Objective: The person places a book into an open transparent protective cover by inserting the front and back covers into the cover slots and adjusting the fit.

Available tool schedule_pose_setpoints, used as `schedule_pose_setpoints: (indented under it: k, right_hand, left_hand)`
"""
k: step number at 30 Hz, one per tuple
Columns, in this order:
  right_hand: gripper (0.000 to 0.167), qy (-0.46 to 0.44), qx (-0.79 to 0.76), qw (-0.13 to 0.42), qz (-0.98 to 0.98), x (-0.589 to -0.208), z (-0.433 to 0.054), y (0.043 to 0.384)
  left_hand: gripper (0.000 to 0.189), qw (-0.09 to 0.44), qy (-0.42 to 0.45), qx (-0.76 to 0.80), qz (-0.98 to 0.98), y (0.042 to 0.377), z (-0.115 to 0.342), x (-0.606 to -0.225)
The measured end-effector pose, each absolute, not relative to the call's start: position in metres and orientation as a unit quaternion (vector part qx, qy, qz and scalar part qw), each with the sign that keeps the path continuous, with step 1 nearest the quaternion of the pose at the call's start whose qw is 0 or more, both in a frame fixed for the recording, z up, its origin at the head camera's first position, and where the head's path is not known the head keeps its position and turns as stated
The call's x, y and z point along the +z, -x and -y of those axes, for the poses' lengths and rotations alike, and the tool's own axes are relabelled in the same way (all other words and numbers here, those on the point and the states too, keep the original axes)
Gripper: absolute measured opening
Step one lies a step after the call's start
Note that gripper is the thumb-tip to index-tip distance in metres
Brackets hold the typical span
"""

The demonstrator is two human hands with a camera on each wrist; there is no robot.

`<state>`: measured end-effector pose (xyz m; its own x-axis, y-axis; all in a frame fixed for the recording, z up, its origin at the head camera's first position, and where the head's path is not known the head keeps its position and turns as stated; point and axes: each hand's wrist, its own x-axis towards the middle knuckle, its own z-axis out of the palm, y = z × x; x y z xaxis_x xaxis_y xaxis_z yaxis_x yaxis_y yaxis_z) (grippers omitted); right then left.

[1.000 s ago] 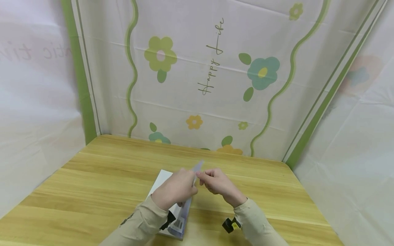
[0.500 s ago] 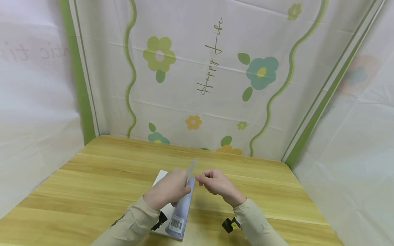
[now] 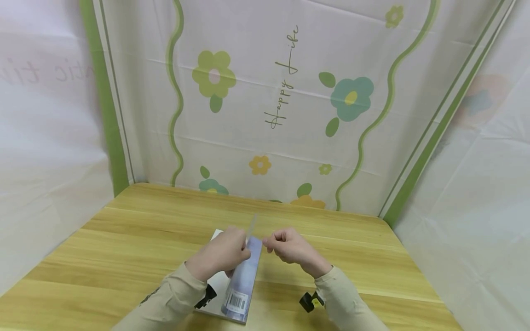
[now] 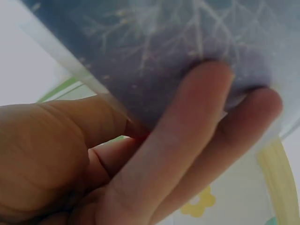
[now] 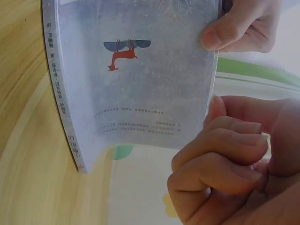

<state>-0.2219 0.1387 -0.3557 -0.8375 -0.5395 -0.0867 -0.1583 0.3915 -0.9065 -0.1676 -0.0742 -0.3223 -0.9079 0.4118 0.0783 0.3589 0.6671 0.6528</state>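
A thin paperback book [image 3: 244, 280] lies on the table, its pale purple cover with a barcode bending up from the spine [image 5: 65, 108]. My left hand [image 3: 221, 253] pinches the raised cover [image 5: 150, 79], which shows a red deer; its thumb [image 5: 213, 40] lies on the printed face. Fingers [image 4: 173, 136] of that hand press the cover's snowy-branch print. Under the left hand, a white page [image 3: 217, 282] shows. My right hand [image 3: 294, 248] hangs just right of the book with curled fingers, thumb and forefinger together, apart from the cover in the head view.
The wooden table [image 3: 352, 266] reaches back to a white curtain [image 3: 248, 115] with printed flowers. More white fabric hangs at both sides. A black wrist camera [image 3: 308, 301] sits below the right sleeve, another black mount [image 3: 206, 296] below the left.
My left hand has moved left and toward me with the raised cover, uncovering more of the purple side. The right fingers, earlier at the cover's edge, now stand apart from it.
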Motion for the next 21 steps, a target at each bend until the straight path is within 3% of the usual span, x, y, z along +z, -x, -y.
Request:
schedule_pose_setpoints:
  k: [21]
  right_hand:
    - [0.032, 0.244, -0.375, 0.216, -0.868, -0.358, -0.143, 0.219]
  left_hand:
    - [0.041, 0.058, -0.214, 0.407, -0.886, 0.178, 0.101, -0.338]
